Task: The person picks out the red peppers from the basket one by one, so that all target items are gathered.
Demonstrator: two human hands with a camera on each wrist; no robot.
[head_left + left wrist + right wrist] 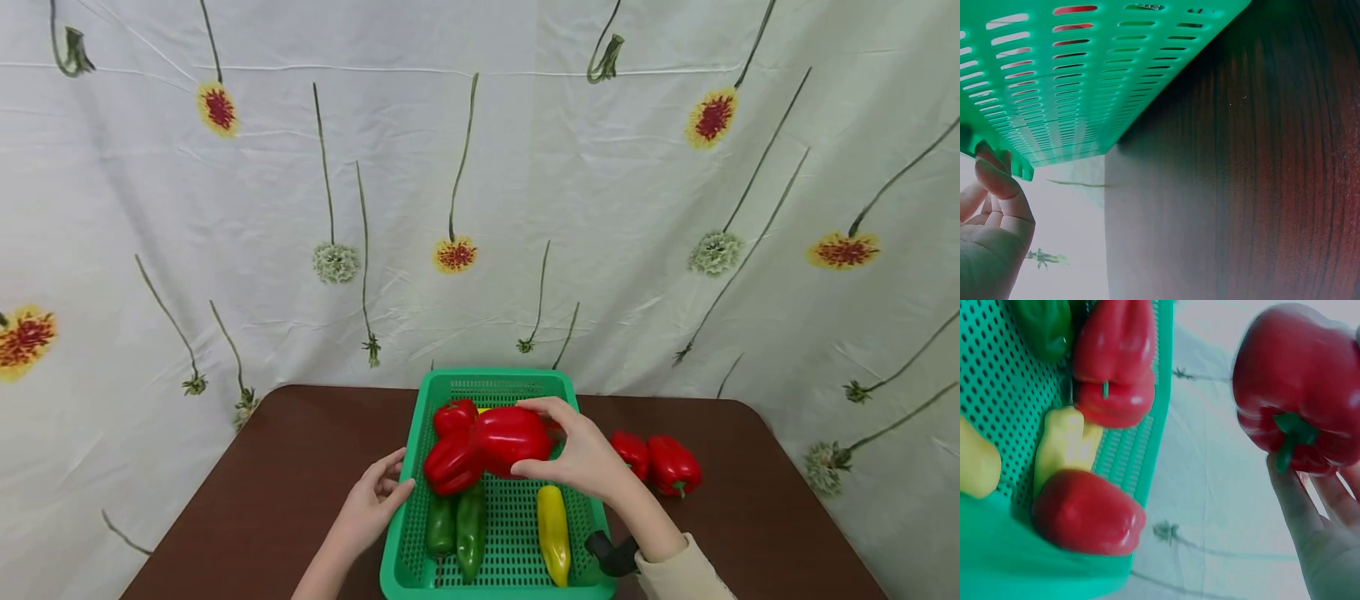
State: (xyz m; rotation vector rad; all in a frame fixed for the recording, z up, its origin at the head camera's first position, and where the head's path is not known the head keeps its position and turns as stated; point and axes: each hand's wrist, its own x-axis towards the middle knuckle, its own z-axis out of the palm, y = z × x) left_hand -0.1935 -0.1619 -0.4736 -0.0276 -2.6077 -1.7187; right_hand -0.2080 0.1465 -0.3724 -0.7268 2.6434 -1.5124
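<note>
My right hand (pixel 573 450) holds a large red bell pepper (pixel 512 439) over the green plastic basket (pixel 395 533), thumb on its near side and fingers on its far side. The pepper's green stem shows in the right wrist view. At the basket's left rim is my left hand (pixel 369 502), fingers loosely bent, thumb tip at the rim. Inside the basket are red bell peppers (pixel 453 463) at the left, two green peppers (pixel 471 529) below them and a long yellow pepper (pixel 553 533). Another yellow pepper (pixel 1060 444) and a red one (pixel 1088 512) lie farther back.
Two red bell peppers (pixel 672 465) lie on the dark brown table (pixel 750 517), right of the basket. A flower-printed white cloth (pixel 480 317) hangs behind the table. A black strap (pixel 611 554) is on my right wrist.
</note>
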